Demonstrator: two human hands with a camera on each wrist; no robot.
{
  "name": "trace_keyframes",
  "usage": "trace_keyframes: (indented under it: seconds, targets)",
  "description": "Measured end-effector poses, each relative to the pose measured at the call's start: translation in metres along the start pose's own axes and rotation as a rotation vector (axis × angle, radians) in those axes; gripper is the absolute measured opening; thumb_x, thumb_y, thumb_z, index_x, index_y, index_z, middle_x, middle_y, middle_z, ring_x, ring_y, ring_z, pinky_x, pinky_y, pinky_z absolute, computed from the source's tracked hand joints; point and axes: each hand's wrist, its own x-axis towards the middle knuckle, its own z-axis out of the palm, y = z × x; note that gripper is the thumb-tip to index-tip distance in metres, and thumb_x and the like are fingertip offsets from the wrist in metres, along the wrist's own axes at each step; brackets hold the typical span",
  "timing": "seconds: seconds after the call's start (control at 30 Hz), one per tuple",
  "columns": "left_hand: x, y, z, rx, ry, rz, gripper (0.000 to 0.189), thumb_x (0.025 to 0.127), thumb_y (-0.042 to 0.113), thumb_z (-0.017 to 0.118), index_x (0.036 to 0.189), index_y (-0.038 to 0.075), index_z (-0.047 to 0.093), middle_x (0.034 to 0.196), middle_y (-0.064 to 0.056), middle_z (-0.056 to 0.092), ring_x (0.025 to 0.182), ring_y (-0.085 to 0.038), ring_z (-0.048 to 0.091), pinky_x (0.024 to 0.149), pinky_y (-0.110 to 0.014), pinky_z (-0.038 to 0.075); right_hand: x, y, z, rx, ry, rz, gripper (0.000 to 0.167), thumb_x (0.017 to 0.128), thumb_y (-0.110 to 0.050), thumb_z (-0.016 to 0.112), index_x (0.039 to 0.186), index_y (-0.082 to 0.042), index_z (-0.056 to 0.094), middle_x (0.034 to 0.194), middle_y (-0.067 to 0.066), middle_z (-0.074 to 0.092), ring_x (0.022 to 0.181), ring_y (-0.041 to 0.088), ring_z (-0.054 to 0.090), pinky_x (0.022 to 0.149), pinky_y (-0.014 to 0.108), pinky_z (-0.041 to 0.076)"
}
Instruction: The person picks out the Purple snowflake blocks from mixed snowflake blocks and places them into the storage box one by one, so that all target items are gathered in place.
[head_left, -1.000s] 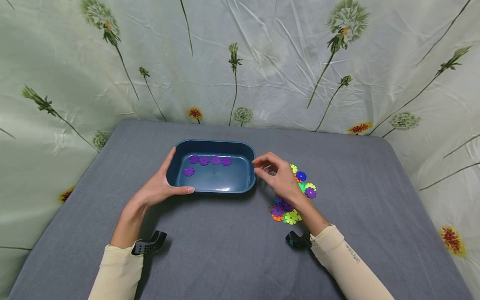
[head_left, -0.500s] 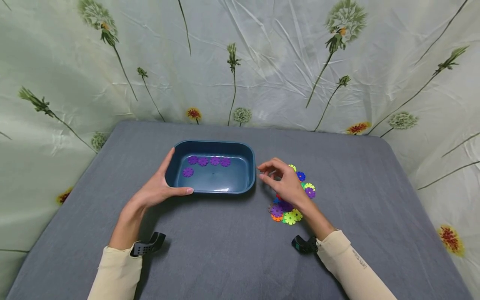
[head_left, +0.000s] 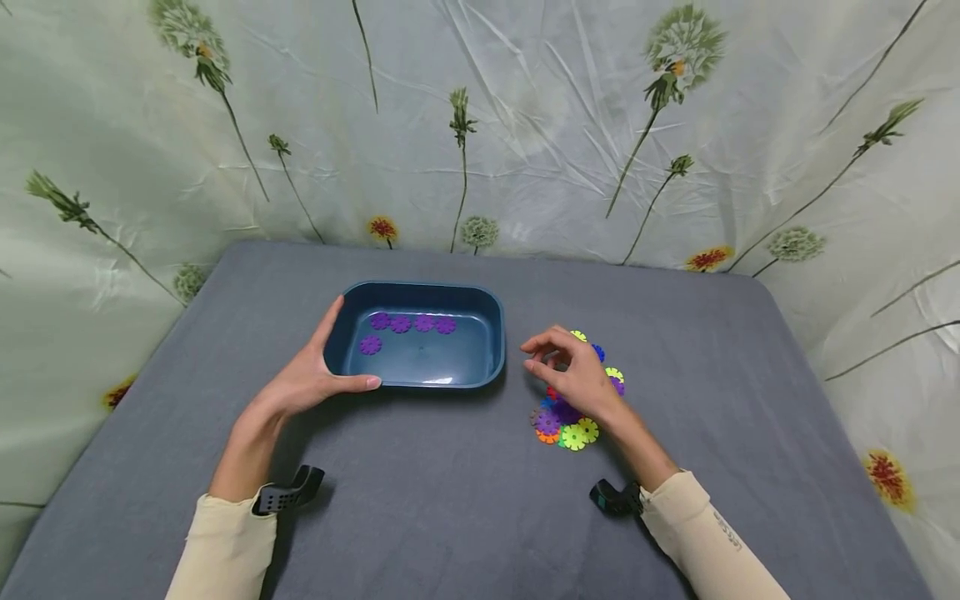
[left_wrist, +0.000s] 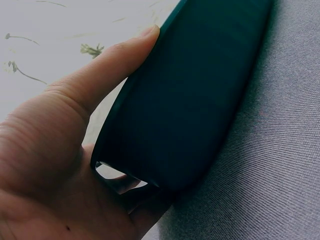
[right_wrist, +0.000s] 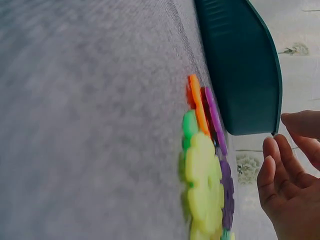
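My left hand (head_left: pixel 303 375) grips the left end of a dark blue plastic tub (head_left: pixel 442 367), thumb along the near rim and fingers around the outer side. In the left wrist view the thumb (left_wrist: pixel 110 65) presses the edge of the tub (left_wrist: pixel 190 100). Several purple snowflake discs (head_left: pixel 423 323) lie inside, most in a row toward the far wall. Right of the tub, my right hand (head_left: pixel 573 371) hovers with loosely bent fingers, nothing visible between them. It partly hides a pile of coloured snowflake discs (head_left: pixel 573 435), yellow, purple, orange, blue and green.
A grey cloth covers the table (head_left: pixel 450 483). Behind it hangs a pale curtain (head_left: pixel 525 125) printed with dandelions. The pile's yellow disc (right_wrist: pixel 202 175) and orange disc (right_wrist: pixel 197 102) lie beside the tub in the right wrist view.
My right hand has drawn back from the tub's right rim, moving right and nearer, over the pile of discs. The left hand keeps its grip. The head view has shifted slightly.
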Motion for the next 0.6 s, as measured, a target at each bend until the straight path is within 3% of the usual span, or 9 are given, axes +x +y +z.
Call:
trace_keyframes:
  seconds: [0.6]
  targets:
    - [0.001,0.001,0.0,-0.008,-0.009,0.003,0.138,0.08,0.04,0.09,0.165,0.038,-0.019,0.176,-0.019,-0.006,0.159,-0.053,0.008,0.119,-0.078,0.017,-0.016,0.009,-0.015,-0.042,-0.114,0.087,0.024,0.092,-0.005,0.078,0.116,-0.004,0.074,0.109,0.013,0.073,0.094,0.018,0.067,0.08,0.025,0.055]
